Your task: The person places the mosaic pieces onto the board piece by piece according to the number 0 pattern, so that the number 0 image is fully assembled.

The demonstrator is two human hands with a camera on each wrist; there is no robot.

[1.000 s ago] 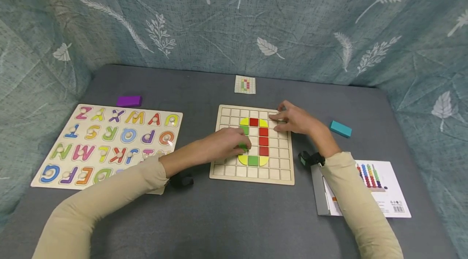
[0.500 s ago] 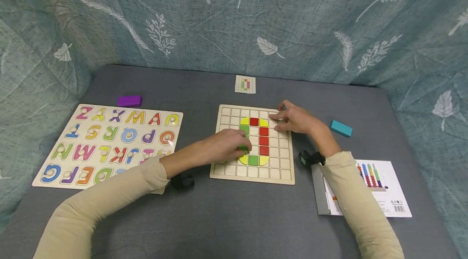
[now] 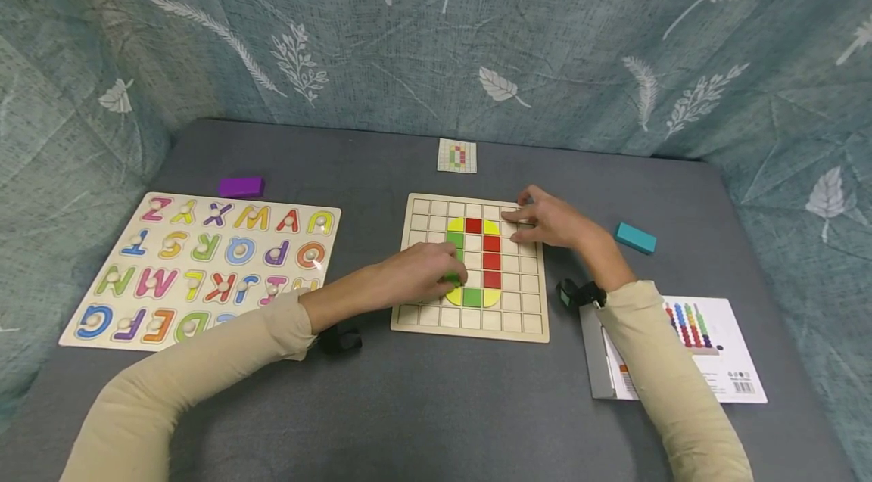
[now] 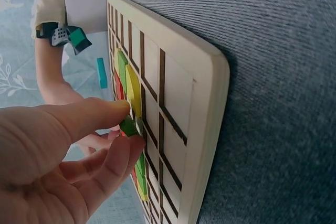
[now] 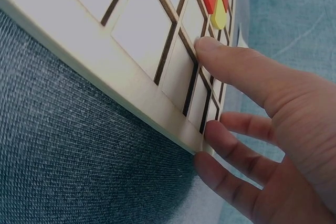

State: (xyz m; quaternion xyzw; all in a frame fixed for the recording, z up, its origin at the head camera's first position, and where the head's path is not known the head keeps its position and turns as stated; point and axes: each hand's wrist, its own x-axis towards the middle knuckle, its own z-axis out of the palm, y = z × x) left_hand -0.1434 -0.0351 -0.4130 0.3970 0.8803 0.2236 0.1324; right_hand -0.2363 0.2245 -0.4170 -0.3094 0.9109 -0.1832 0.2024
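Note:
A wooden grid board (image 3: pixel 521 324) lies mid-table, bearing a closed outline of red tiles (image 3: pixel 491 261), green tiles (image 3: pixel 471 297) and rounded yellow tiles (image 3: pixel 490 297). My left hand (image 3: pixel 422 271) reaches over its left part. In the left wrist view, thumb and fingertips pinch a green tile (image 4: pixel 127 126), tilted right at the board beside a yellow tile (image 4: pixel 133 90). My right hand (image 3: pixel 550 219) rests at the board's far right corner. Seen from the right wrist, its thumb (image 5: pixel 210 45) touches the grid while the other fingers lie along the edge.
Behind the board lies a small pattern card (image 3: pixel 457 156). To the left is an alphabet puzzle board (image 3: pixel 225 231), with a purple block (image 3: pixel 241 188) behind it. A teal block (image 3: pixel 636 237) and a white box with an abacus picture (image 3: pixel 711 382) sit right, the box partly under the right forearm.
My left hand has shifted only slightly at the left side of the outline, still pinching the green tile. The right hand has stayed in place at the board's corner.

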